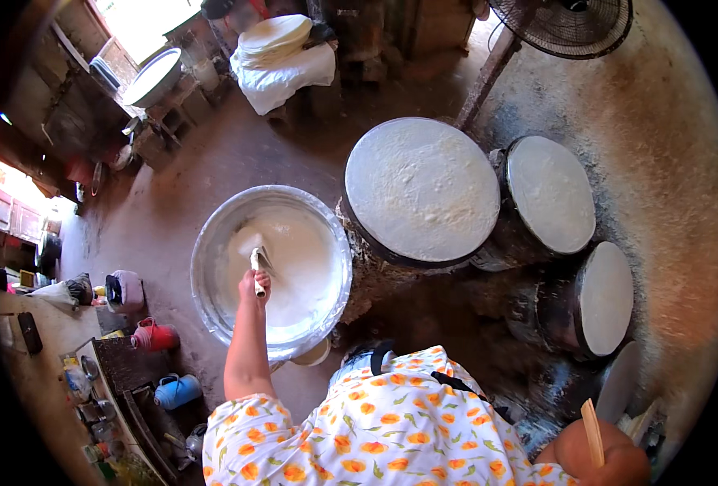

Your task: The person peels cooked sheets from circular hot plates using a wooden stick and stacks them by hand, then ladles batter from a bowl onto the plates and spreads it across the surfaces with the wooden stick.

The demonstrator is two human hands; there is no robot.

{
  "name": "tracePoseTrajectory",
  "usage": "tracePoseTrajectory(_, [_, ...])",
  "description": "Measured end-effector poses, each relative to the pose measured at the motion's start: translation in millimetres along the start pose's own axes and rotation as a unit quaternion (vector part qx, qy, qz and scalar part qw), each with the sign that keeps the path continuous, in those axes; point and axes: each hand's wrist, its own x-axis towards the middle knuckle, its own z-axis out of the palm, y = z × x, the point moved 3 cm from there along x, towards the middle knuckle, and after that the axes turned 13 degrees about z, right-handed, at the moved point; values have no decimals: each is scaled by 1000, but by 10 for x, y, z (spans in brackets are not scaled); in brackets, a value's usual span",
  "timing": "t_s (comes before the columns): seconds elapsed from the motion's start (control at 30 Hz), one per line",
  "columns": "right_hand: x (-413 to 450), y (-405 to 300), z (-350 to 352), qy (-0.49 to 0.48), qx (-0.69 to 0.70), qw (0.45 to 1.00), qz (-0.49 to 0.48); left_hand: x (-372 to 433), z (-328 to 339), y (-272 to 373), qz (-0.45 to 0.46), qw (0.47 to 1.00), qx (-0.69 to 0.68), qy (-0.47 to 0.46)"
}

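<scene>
My left hand [254, 284] is closed around the pale handle of a ladle [262, 261] over a wide metal basin [198, 267]. The ladle's bowl is at the surface of the cloudy, whitish liquid [304, 261] in the basin. Low at the right edge, my right hand [623, 469] covers the lower end of a split wooden stick [592, 432]; its fingers are hard to make out. To the right of the basin stands a large drum-like vessel with a round, whitish top [423, 188].
Smaller round whitish tops [551, 194] [607, 297] curve down the right side. A standing fan [568, 24] is at upper right. Stacked pale round sheets [277, 39] lie on white cloth at the top. Red [158, 335] and blue [178, 392] jugs stand at lower left.
</scene>
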Motion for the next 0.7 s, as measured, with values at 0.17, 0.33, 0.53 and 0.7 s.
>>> tracePoseTrajectory(0.17, [-270,-49,-221,61,101,987,-106,-1088,365,240,-32,989,-58,-130])
tracePoseTrajectory(0.33, [-1241,544,-686,224,257,935,95,-2360,776,614,40,987,-14,-152])
tracePoseTrajectory(0.53, [-2186,1652,-482,256,197,805,497,-3811,1481,969,192,924,252,-213])
tracePoseTrajectory(0.7, [-2535,2037,-177,174,166,721,649,-4377,1561,1054,318,851,362,-209])
